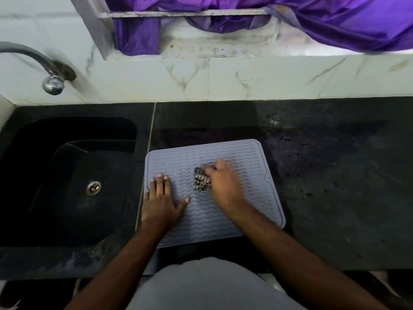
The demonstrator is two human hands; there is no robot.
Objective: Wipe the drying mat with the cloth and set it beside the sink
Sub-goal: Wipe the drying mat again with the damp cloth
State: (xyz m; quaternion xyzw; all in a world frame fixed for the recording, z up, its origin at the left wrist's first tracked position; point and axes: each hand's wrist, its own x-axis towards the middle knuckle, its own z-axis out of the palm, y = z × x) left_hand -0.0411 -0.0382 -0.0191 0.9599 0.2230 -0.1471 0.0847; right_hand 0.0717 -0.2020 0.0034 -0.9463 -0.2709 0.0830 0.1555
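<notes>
A grey drying mat (245, 166) with wavy ridges lies flat on the black counter, just right of the sink. My left hand (159, 199) presses flat on the mat's left part, fingers straight and thumb spread. My right hand (223, 184) grips a small black-and-white patterned cloth (201, 181) and holds it against the middle of the mat. Most of the cloth is hidden under that hand, which looks blurred.
A black sink (73, 175) with a metal drain sits at the left, a chrome tap (52, 82) above it on the tiled wall. Black counter (335, 175) with water spots stretches to the right. Purple fabric (335, 21) hangs at the window ledge.
</notes>
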